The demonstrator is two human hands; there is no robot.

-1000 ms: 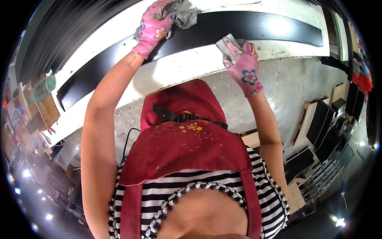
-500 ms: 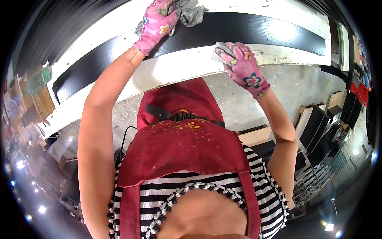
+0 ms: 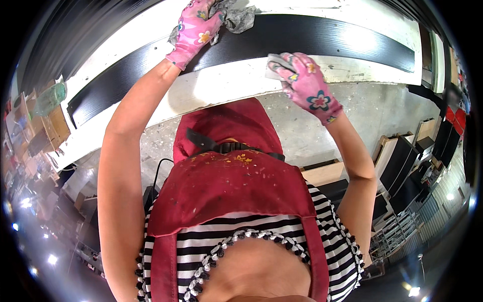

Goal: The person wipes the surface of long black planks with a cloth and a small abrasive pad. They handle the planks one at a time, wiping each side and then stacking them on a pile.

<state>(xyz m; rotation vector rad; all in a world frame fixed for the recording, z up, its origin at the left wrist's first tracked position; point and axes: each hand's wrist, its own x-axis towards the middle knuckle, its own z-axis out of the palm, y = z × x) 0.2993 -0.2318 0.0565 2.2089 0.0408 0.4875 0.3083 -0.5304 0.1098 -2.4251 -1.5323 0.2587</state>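
A long black wood-grained panel (image 3: pixel 297 38) lies across a white worktop (image 3: pixel 221 78), its ends bent by the lens. My left hand (image 3: pixel 195 31), in a pink flowered glove, is closed around a crumpled grey rag (image 3: pixel 239 20) over the panel's far left part. Some of the rag pokes out on both sides of the hand. In the same kind of glove, my right hand (image 3: pixel 308 85) is at the worktop's near edge, to the right of centre. Its fingers are wrapped round a small pale grey piece (image 3: pixel 273 66), pad or folded cloth, I cannot tell which.
My red apron (image 3: pixel 231 186) is close to the worktop's near edge. Black and pale boards (image 3: pixel 397 156) stand on the right, near a metal rack (image 3: pixel 400 234). Cardboard and a greenish translucent item (image 3: pixel 50 98) are at the far left. Grey speckled floor (image 3: pixel 352 110) shows beyond the edge.
My right hand has shifted very slightly left with the pale grey piece. My left hand keeps its grip on the rag, nearly still. A blurred dark shape now shows at the far right.
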